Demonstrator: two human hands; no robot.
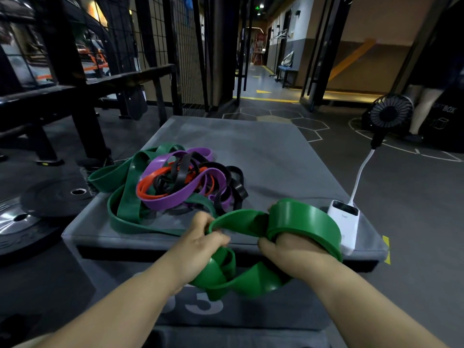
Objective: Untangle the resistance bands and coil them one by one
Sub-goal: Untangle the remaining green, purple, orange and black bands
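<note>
One green band half wound, twists left

The loose part of the bright green band (301, 217) hung below both hands, all twisty. If those twists went into the roll, it could come out lumpy and spring open. A dark green band (130, 187) from the pile of bands (180, 182) lay right by the left hand (203, 237) and could get dragged along. The white power bank (345, 222) sat just beside the roll and could get bumped off the grey box (276, 156). The left hand pinched the band with fingers and thumb. The right hand (288, 249) had the band wrapped round it in loops, its fingers curled inside. Both arms reached forward, close together.
</note>
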